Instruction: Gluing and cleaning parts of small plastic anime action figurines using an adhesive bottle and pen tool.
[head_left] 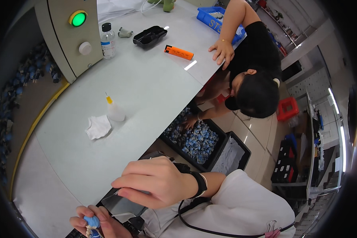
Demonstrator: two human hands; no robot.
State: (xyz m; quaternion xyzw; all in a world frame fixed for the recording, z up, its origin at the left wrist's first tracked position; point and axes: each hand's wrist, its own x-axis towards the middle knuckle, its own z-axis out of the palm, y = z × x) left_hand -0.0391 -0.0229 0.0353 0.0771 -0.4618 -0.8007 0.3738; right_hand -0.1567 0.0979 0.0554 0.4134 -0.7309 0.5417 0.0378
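At the lower left, my left hand [104, 219] grips a small figurine [91, 221] with a blue, rounded top and a paler part below. My right hand [154, 180], wearing a black wristband, is above and to the right of it, thumb and fingers pinched together. Something thin and pale shows at those fingertips, too small to name. The two hands are apart. Farther up the table stand a small squeeze bottle [116, 112] with a yellow needle tip and, beside it, a crumpled white cloth [98, 127].
A co-worker [258, 85] leans over at the right, one hand in a black crate [215, 158] of blue figurines. On the table are an orange box [179, 52], a black tray [150, 36] and a clear bottle [107, 41]. A yellow-edged belt [35, 123] carries figurines at left.
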